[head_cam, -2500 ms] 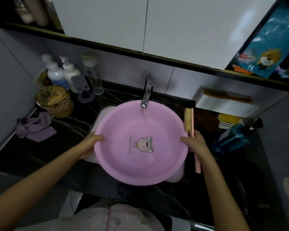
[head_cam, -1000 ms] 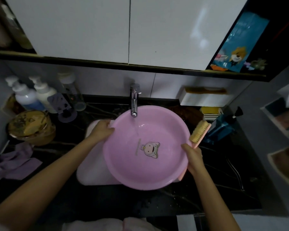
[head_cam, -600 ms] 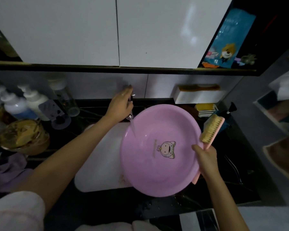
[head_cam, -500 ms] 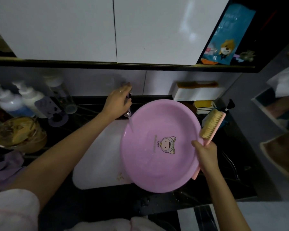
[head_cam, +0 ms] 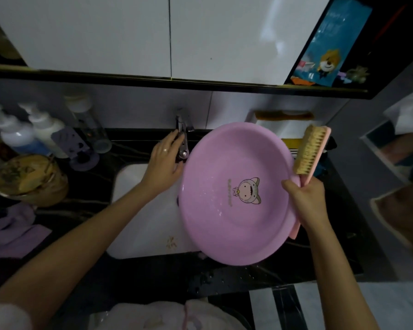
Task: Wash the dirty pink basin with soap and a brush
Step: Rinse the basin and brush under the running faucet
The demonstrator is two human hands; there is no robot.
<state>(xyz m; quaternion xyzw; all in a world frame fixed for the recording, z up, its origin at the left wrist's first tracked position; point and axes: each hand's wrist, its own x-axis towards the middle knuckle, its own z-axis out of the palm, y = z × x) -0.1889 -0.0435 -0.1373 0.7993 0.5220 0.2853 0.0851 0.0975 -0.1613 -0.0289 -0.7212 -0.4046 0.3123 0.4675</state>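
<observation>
Pink plastic filled the middle of my view: the basin (head_cam: 224, 210) was tilted up on its edge, its inside turned toward me, with a small cartoon sticker (head_cam: 247, 190) on its bottom. It stood over the right part of the white sink (head_cam: 141, 222) and overhung the dark counter (head_cam: 153, 275) at five o'clock. My right hand (head_cam: 305, 198) gripped the basin's rim at three o'clock, thumb curled over the inner side and fingers wrapped behind. In that same grip I held the pink handle of the brush (head_cam: 310, 151) pressed against the rim. The pale bristles stood up past the rim toward one o'clock, and the handle's end showed below my wrist. My left hand (head_cam: 163, 165) was at ten o'clock of the basin, fingers nearly straight and lying against the metal tap (head_cam: 183, 136), while the thumb sat just beside the basin's edge; it clasped nothing that I could see. A few drops shone on the basin's inside and on the counter at six o'clock. Far out at nine o'clock of the view stood two white pump bottles (head_cam: 12, 134), with a brown bowl (head_cam: 26, 179) and a purple cloth (head_cam: 12, 232) nearer to me. At twelve o'clock hung the white cabinet (head_cam: 129, 32).
</observation>
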